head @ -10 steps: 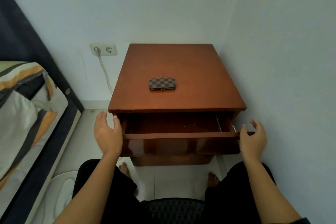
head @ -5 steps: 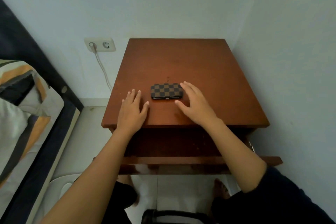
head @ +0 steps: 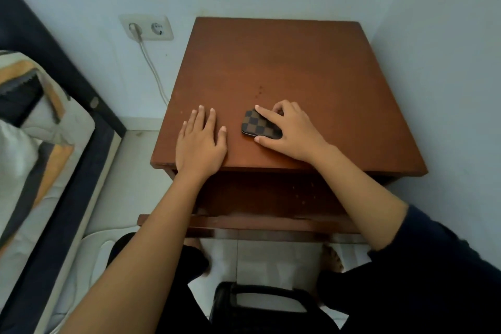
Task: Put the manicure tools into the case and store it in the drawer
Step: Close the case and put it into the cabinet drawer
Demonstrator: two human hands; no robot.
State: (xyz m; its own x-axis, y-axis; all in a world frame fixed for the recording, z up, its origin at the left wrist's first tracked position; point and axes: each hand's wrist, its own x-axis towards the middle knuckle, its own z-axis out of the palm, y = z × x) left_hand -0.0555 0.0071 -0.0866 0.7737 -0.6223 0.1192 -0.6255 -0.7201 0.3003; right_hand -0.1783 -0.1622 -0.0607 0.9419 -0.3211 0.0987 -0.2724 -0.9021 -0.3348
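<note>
A small brown checkered manicure case (head: 257,126) lies closed on the top of the wooden nightstand (head: 284,68), near its front edge. My right hand (head: 288,130) grips it, index finger along its far edge and thumb on its near edge, with its right part tilted. My left hand (head: 200,141) rests flat on the top just left of the case, fingers apart and empty. The drawer (head: 260,221) below is pulled out; its inside is dark and mostly hidden by my arms. No loose tools show.
A wall socket (head: 147,27) with a white cable sits left of the nightstand. A bed (head: 40,144) with a striped cover runs along the left. The right wall stands close to the nightstand. A dark chair edge (head: 260,298) is below.
My right hand has closed on the case and turned it askew. My left hand slid a little forward on the top. A second ago both hands were at the drawer's sides.
</note>
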